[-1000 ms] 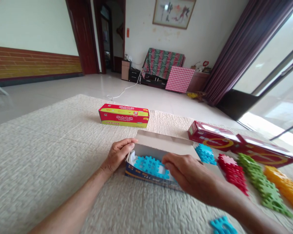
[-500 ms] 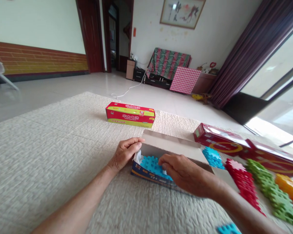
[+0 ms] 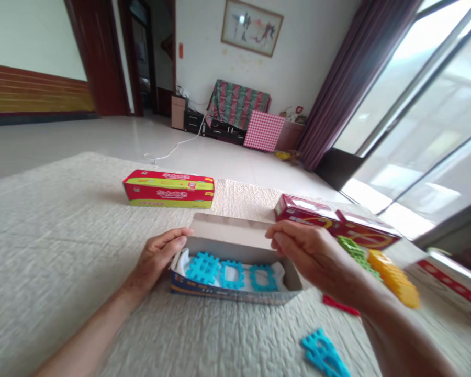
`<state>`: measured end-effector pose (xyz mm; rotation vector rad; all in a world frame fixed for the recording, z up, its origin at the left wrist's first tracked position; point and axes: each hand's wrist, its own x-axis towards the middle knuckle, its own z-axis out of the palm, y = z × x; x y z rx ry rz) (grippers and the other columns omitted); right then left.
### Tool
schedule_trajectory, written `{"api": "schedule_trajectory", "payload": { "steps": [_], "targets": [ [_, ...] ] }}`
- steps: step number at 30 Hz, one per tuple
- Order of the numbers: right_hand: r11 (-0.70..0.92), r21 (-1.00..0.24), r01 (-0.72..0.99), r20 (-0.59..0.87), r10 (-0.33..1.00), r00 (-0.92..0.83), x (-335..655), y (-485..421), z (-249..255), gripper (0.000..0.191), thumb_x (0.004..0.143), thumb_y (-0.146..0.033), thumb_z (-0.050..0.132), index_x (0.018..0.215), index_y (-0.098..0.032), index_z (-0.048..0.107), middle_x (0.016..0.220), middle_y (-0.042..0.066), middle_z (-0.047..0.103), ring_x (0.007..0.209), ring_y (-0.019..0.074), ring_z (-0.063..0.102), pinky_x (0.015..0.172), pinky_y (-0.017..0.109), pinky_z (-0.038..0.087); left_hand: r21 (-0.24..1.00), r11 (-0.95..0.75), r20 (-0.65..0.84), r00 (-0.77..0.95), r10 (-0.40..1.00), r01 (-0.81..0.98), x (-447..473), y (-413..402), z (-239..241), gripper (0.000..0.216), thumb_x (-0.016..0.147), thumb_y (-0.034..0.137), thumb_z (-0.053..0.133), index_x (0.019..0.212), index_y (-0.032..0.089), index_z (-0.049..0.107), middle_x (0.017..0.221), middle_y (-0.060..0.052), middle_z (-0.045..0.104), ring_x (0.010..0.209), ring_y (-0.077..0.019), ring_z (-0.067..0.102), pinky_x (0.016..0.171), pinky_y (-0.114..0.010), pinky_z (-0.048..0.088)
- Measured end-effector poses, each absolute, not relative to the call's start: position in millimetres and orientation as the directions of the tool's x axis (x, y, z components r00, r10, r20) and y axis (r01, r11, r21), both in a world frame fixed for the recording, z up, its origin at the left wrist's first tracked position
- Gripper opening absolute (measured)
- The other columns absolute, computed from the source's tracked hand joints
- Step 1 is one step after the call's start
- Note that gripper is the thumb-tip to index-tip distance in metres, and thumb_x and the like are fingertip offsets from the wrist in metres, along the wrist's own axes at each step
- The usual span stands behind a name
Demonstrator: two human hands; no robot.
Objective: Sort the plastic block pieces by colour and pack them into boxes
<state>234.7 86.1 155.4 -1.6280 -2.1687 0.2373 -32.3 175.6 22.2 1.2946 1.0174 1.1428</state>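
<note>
A dark blue cardboard box lies open in front of me, its plain lid folded back. Inside, several light blue interlocking plastic pieces rest in a row on white lining. At the box's left rear corner, my left hand is closed with thumb and fingers on the edge beside the lid. My right hand pinches the lid near its right end, and its forearm covers some of the pieces on the right. Another blue plastic piece lies on the mat in front of that forearm.
Beyond the open box stands a red and yellow-green box. To the right are a long dark red box, green pieces, yellow pieces and a red piece. A white and red box sits farther right.
My right hand has come out of the box and moved up to the lid. The blue pieces inside now show in a row. My view has shifted right; the left hand stays at the corner.
</note>
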Motion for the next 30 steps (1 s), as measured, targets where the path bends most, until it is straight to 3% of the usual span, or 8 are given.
{"api": "schedule_trajectory", "payload": {
  "steps": [3, 5, 8, 10, 16, 22, 30],
  "targets": [
    [0.179, -0.398, 0.900, 0.353, 0.935, -0.030, 293, 68, 155, 0.023, 0.092, -0.030, 0.042, 0.096, -0.020, 0.063, 0.082, 0.001, 0.066, 0.071, 0.0126, 0.060, 0.064, 0.026, 0.045, 0.998, 0.006, 0.005, 0.162, 0.987, -0.066, -33, 175, 22, 0.038, 0.071, 0.045, 0.068, 0.098, 0.019, 0.070, 0.083, -0.001, 0.071, 0.073, -0.0177, 0.060, 0.061, -0.023, 0.046],
    [0.099, -0.331, 0.939, 0.369, 0.929, 0.032, 324, 58, 140, 0.019, 0.089, -0.027, 0.046, 0.091, -0.020, 0.064, 0.083, 0.002, 0.065, 0.072, 0.0138, 0.059, 0.065, 0.028, 0.045, 0.997, 0.031, -0.021, 0.152, 0.988, -0.069, -33, 174, 22, 0.035, 0.071, 0.045, 0.069, 0.099, 0.023, 0.070, 0.079, 0.002, 0.070, 0.073, -0.0170, 0.060, 0.059, -0.022, 0.045],
    [0.042, -0.220, 0.974, 0.299, 0.954, 0.027, 346, 50, 107, 0.018, 0.084, -0.019, 0.050, 0.094, -0.020, 0.064, 0.091, 0.004, 0.063, 0.079, 0.0157, 0.058, 0.072, 0.030, 0.044, 0.999, 0.022, -0.019, 0.103, 0.995, -0.032, -30, 170, 27, 0.032, 0.070, 0.047, 0.069, 0.094, 0.028, 0.072, 0.077, 0.005, 0.071, 0.072, -0.0177, 0.060, 0.057, -0.022, 0.045],
    [0.017, -0.161, 0.987, 0.234, 0.972, 0.022, 347, 49, 87, 0.027, 0.078, -0.017, 0.055, 0.104, -0.020, 0.063, 0.100, 0.007, 0.060, 0.087, 0.0182, 0.057, 0.077, 0.033, 0.043, 1.000, -0.005, 0.004, 0.068, 0.998, 0.018, -28, 167, 30, 0.031, 0.068, 0.050, 0.068, 0.091, 0.030, 0.073, 0.082, 0.006, 0.072, 0.074, -0.0198, 0.061, 0.057, -0.025, 0.047],
    [-0.041, 0.009, 0.999, 0.154, 0.987, 0.039, 340, 51, 60, 0.044, 0.069, -0.022, 0.068, 0.112, -0.023, 0.057, 0.107, 0.008, 0.054, 0.098, 0.0245, 0.051, 0.079, 0.035, 0.037, 0.999, 0.031, -0.032, 0.071, 0.997, 0.019, -25, 164, 35, 0.027, 0.068, 0.053, 0.067, 0.090, 0.038, 0.072, 0.072, 0.010, 0.071, 0.061, -0.0169, 0.059, 0.047, -0.024, 0.043],
    [-0.054, 0.047, 0.997, 0.140, 0.989, 0.047, 340, 51, 55, 0.036, 0.073, -0.026, 0.065, 0.107, -0.019, 0.056, 0.104, 0.009, 0.054, 0.096, 0.0247, 0.052, 0.078, 0.035, 0.036, 0.999, 0.036, -0.036, 0.072, 0.997, -0.005, -26, 165, 33, 0.030, 0.067, 0.050, 0.070, 0.092, 0.035, 0.072, 0.082, 0.009, 0.073, 0.062, -0.0144, 0.059, 0.050, -0.022, 0.043],
    [-0.065, 0.057, 0.996, 0.160, 0.986, 0.055, 344, 51, 63, 0.040, 0.070, -0.021, 0.061, 0.110, -0.014, 0.058, 0.099, 0.012, 0.057, 0.093, 0.0259, 0.055, 0.081, 0.039, 0.039, 0.998, 0.058, -0.055, 0.081, 0.995, -0.028, -29, 168, 29, 0.034, 0.068, 0.047, 0.069, 0.095, 0.028, 0.070, 0.074, 0.005, 0.070, 0.059, -0.0132, 0.055, 0.048, -0.020, 0.040]
  ]
}}
